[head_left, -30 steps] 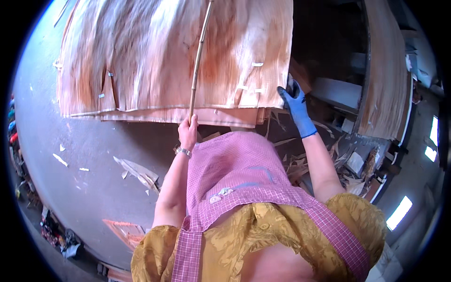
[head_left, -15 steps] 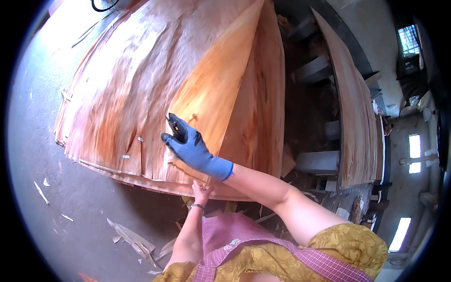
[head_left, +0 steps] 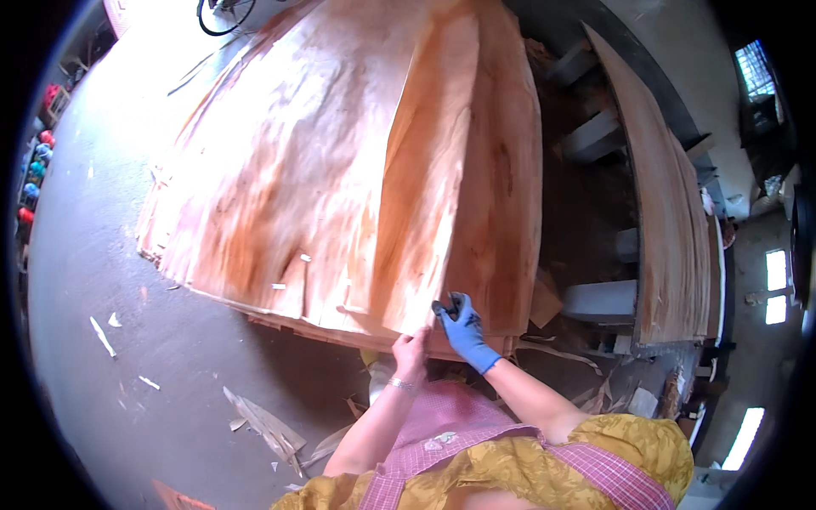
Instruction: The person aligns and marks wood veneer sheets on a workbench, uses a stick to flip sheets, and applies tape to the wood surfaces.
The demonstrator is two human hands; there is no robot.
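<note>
A thin sheet of wood veneer lies lengthwise on a broad stack of reddish-brown veneer, its raised right edge running away from me. My bare left hand is closed on the near end of this sheet at the stack's front edge. Just to the right, my right hand, in a blue glove with dark palm and fingertips, pinches the sheet's right edge near the same corner. Both hands are close together. The right fingertips are partly blurred, and whether they hold anything besides the edge is hidden.
Another veneer stack stands at the right, past pale blocks in a dark gap. Wood scraps litter the grey floor at the left. A dark wheel shows at the far top, colourful items at the far left.
My right hand has come back from the sheet's left side to its near right corner, beside my left hand. The sheet's surface has shifted and its right edge now stands raised.
</note>
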